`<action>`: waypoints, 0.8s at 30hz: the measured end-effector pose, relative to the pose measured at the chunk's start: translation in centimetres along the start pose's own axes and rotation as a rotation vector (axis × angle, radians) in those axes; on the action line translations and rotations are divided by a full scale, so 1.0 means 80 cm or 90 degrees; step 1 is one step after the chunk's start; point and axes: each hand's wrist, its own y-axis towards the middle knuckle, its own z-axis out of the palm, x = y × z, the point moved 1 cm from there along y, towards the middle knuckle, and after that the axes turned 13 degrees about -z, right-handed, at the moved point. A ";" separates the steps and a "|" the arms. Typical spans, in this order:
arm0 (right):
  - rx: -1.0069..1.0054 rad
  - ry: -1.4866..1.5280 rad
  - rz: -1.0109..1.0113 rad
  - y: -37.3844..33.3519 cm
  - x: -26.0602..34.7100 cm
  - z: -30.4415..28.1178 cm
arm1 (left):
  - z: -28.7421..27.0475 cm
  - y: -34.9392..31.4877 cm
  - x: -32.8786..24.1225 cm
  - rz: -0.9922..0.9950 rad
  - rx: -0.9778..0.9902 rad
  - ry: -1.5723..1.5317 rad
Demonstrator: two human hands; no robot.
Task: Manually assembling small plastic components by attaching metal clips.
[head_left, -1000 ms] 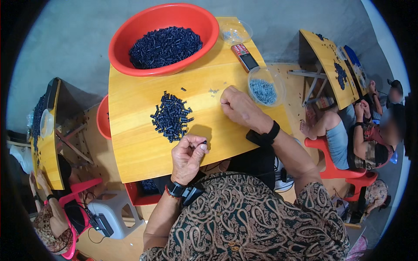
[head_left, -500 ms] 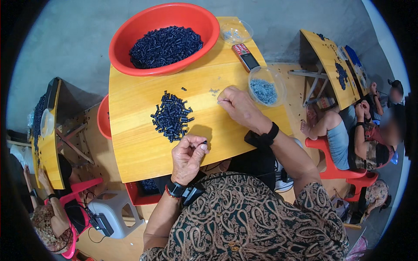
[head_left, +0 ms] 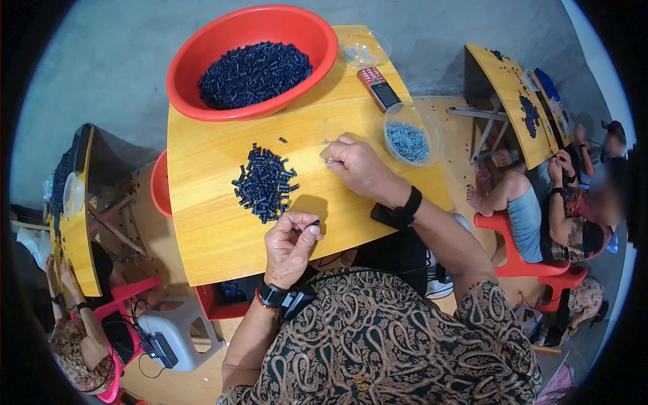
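The right hand (head_left: 362, 167) has slid toward nine o'clock since the last frame, partly covering loose metal bits (head_left: 327, 142). A basin (head_left: 183, 79) and tub (head_left: 433, 123) sit at the table's (head_left: 216, 246) eleven and three. Its fingers bunch nearly together, any grip unclear; the left hand (head_left: 287, 248), palm turned in, pinches a black tube (head_left: 316, 223), the pile (head_left: 263, 183) at its eleven.

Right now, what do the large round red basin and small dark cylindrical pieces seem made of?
Large round red basin: likely plastic, glossy; smooth, evenly coloured wall, soft highlights.

Small dark cylindrical pieces: probably plastic, slightly shiny; small glints. Coated metal remains possible.
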 end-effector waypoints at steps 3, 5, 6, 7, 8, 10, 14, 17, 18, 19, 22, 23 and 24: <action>0.062 -0.078 -0.032 0.003 -0.004 0.005 | 0.001 0.000 -0.002 -0.002 -0.001 0.008; 0.102 -0.114 -0.020 0.002 -0.001 0.003 | 0.001 -0.001 0.000 0.000 0.002 0.014; 0.073 -0.106 -0.039 0.000 0.005 0.003 | -0.001 -0.001 0.003 -0.001 -0.002 0.009; 0.044 -0.097 -0.058 -0.001 0.013 0.002 | -0.002 -0.001 0.005 -0.003 -0.005 0.004; 0.042 -0.102 -0.060 -0.003 0.020 -0.004 | -0.001 0.000 0.003 0.002 0.002 -0.006; 0.133 0.167 0.098 -0.006 0.043 -0.021 | -0.001 -0.001 0.003 0.004 0.003 -0.003; 0.085 0.262 0.126 -0.013 0.057 -0.038 | -0.002 -0.002 0.004 0.013 0.007 -0.017; 0.091 0.411 0.242 -0.005 0.065 -0.058 | -0.004 0.000 0.005 0.016 0.011 -0.009; 0.064 0.419 0.230 -0.003 0.063 -0.060 | -0.004 0.000 0.005 0.015 0.011 -0.010; 0.037 0.428 0.217 -0.001 0.062 -0.061 | -0.004 0.001 0.006 0.019 0.010 -0.005; 0.000 0.291 0.152 0.009 0.064 -0.055 | -0.004 -0.001 0.005 0.020 0.005 -0.005; 0.001 0.294 0.151 0.011 0.054 -0.046 | -0.004 -0.002 0.005 0.018 0.003 -0.010; -0.003 0.150 0.030 0.008 0.035 -0.033 | -0.002 -0.002 0.006 0.017 0.005 -0.010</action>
